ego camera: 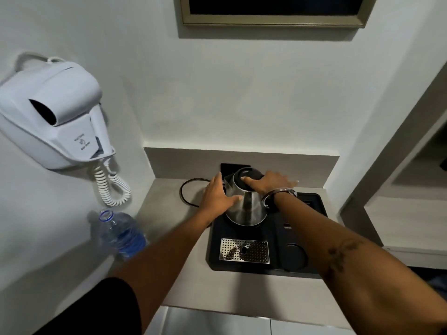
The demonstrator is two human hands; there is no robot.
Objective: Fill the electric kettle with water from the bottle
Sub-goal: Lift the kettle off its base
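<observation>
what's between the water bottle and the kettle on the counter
In the head view, the left hand and its forearm cross that stretch, palm against the kettle; beside the water bottle the grey counter is bare, with a black cord looping farther back.

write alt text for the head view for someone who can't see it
Two bare hands on a steel electric kettle on a black tray: left hand against its side, right hand on the lid. An uncapped water bottle stands left, below a wall-mounted hair dryer.

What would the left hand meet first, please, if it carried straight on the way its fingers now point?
The left hand already rests flat on the steel kettle; its fingers point toward the back wall, so next probably the black power cord, though depth is unclear.
</observation>
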